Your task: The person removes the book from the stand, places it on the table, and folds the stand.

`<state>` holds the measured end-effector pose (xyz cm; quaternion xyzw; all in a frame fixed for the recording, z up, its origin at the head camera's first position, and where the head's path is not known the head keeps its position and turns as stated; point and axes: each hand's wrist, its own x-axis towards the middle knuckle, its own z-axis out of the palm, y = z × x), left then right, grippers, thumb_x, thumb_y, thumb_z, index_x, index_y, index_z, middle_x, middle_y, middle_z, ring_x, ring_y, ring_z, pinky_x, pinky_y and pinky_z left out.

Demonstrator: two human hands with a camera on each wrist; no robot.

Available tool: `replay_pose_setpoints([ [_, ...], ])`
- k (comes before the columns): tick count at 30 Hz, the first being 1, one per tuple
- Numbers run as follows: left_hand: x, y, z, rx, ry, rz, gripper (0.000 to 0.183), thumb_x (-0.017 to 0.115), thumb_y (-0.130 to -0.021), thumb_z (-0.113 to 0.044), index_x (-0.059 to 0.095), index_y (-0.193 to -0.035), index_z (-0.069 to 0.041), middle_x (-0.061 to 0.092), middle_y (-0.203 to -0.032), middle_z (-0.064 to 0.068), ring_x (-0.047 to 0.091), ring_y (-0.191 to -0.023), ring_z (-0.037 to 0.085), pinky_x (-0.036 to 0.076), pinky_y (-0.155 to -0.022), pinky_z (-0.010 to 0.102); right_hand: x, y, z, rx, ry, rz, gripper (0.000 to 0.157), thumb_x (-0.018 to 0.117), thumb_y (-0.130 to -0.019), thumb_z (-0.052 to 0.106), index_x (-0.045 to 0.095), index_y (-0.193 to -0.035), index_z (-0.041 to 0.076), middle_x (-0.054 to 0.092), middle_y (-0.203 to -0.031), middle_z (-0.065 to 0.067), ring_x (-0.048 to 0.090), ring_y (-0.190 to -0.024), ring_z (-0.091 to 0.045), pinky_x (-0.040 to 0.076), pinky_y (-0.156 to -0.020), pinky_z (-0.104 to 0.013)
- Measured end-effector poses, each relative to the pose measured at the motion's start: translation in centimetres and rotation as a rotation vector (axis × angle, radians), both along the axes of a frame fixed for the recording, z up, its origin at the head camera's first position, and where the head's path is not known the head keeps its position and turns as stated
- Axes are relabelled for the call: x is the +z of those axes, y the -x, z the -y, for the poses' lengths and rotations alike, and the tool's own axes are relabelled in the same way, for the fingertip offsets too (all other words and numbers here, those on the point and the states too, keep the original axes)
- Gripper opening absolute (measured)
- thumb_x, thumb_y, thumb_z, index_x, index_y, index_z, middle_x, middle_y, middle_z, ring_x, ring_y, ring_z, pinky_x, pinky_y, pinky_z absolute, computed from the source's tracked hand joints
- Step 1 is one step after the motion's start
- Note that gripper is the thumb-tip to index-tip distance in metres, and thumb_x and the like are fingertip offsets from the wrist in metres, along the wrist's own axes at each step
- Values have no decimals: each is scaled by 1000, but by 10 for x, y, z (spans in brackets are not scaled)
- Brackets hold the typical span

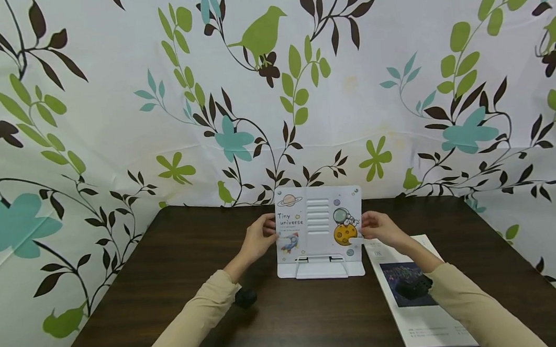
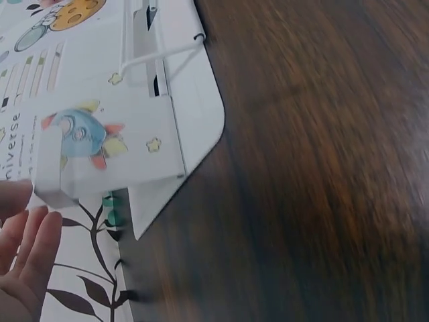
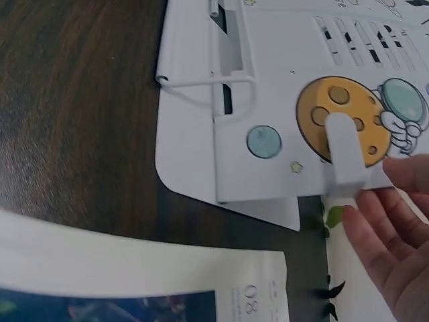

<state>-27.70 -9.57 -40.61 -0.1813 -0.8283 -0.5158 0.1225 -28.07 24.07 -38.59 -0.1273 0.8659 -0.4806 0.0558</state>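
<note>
A white book stand (image 1: 318, 247) with "Tiny universe" print stands upright near the back of the table, its panel tilted back on a base plate. At its left edge my left hand (image 1: 259, 236) grips the panel between thumb and fingers. My right hand (image 1: 380, 228) pinches the opposite edge, thumb in front and fingers partly behind. A white page clip (image 2: 50, 168) shows beside the rocket picture in the left wrist view. Another page clip (image 3: 345, 154) lies over the orange moon in the right wrist view. A wire rest (image 1: 320, 268) stands at the bottom front.
To the right on the dark wooden table (image 1: 139, 317) lies a white calendar-like sheet or booklet (image 1: 427, 328) with "08" and a dark picture, partly under my right forearm. A patterned cloth (image 1: 113, 98) with leaves and birds hangs behind the table's back edge.
</note>
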Motion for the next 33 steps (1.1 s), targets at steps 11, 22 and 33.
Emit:
replay_pose_setpoints([
  [11, -7, 8, -8, 79, -68, -164, 33, 60, -68, 15, 58, -100, 8, 60, -79, 14, 60, -69, 24, 50, -62, 32, -5, -1, 9, -65, 17, -91, 22, 54, -86, -3, 50, -106, -10, 56, -90, -19, 57, -80, -24, 53, -70, -34],
  [22, -9, 8, -15, 120, -74, -154, 31, 63, -68, 17, 60, -97, 7, 61, -78, 15, 59, -68, 25, 50, -64, 31, -7, -4, 6, -59, 0, -114, 20, 53, -85, -4, 49, -104, -10, 56, -88, -18, 58, -79, -23, 53, -68, -31],
  [33, -5, 7, -21, 175, -47, -118, 30, 64, -68, 16, 61, -96, 6, 62, -78, 14, 59, -69, 23, 50, -65, 30, -5, -11, 4, -61, 6, -92, 19, 54, -85, -4, 49, -102, -10, 55, -86, -15, 56, -75, -20, 52, -66, -29],
])
